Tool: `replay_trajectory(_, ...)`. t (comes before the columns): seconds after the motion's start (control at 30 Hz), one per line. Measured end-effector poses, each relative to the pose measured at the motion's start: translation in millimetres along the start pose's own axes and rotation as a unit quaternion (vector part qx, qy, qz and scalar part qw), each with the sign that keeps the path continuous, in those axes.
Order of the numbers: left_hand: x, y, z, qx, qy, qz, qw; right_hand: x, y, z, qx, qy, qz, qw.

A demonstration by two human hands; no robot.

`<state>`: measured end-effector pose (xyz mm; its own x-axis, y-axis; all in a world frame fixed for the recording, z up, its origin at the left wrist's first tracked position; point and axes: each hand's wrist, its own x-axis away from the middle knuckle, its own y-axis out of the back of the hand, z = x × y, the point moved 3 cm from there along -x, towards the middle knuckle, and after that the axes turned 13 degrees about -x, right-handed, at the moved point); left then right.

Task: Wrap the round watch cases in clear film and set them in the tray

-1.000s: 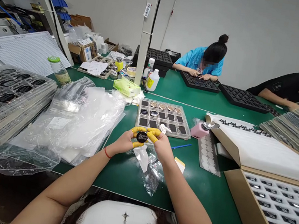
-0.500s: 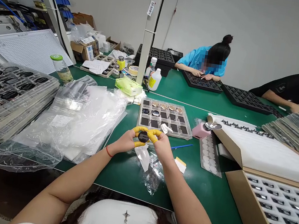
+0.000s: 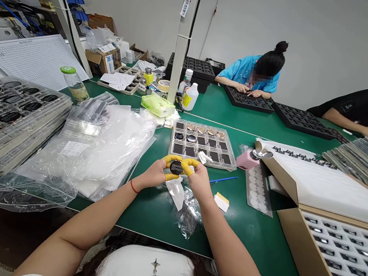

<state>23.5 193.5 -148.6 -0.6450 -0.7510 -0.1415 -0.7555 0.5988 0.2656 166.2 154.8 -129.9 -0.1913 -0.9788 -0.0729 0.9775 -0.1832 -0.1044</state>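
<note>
**Green tabletop (image 3: 145,210) in a shared workroom: both hands close on a small round black disc (image 3: 176,168)**

The green tabletop runs from the person's chest to a white wall. At its far end a co-worker in a blue top (image 3: 249,71) bends over a black moulded tray (image 3: 248,101).

Near the front edge, the left hand (image 3: 156,174) and the right hand (image 3: 200,180) meet just above the surface. Their fingers (image 3: 171,158), capped in yellow rubber cots, curl tightly round the disc from both sides, leaving only its dark face showing. The disc is held between the two hands, clear of the tabletop and in front of a clear plastic compartment tray (image 3: 204,143).

That tray lies just beyond the hands, with dark squares and a few round pieces in its pockets. A white slip of film (image 3: 177,192) hangs below the hands, over a crumpled clear bag (image 3: 190,212).

To the right lie a thin blue stick (image 3: 222,179) and a pink dispenser bottle (image 3: 248,159). To the left sprawls a heap of clear plastic bags (image 3: 100,144), beside a stack of clear blister trays (image 3: 4,115).
</note>
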Motion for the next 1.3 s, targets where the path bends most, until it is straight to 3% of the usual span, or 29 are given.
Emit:
replay_trajectory(0.77,-2.1,-2.0,6.4,0.011,0.005,-0.006,1.0,2.4,-2.5,2.0,0.116,0.064,-0.017,0.991)
replay_trajectory(0.87,-1.9,4.8,3.0,0.024,0.017,-0.014,0.999,1.3,11.5,18.1,0.186,0.128,-0.036,0.974)
replay_trajectory(0.97,0.9,22.9,-5.3,0.083,0.023,-0.042,0.995,3.1,51.5,37.6,0.262,0.174,-0.087,0.945)
replay_trajectory(1.03,3.3,35.9,-11.8,0.14,0.012,-0.077,0.987,8.5,85.1,38.5,0.349,0.126,-0.094,0.924)
replay_trajectory(1.13,5.1,38.3,-15.5,0.196,0.011,-0.085,0.977,26.8,126.3,14.6,0.497,-0.031,-0.023,0.867)
replay_trajectory(1.2,4.3,24.4,-11.8,0.197,0.036,-0.034,0.979,43.1,143.3,-6.6,0.545,-0.107,0.004,0.831)
replay_trajectory(1.3,2.9,-4.6,-0.8,0.161,0.071,0.052,0.983,63.5,154.2,-29.2,0.54,-0.182,-0.012,0.821)
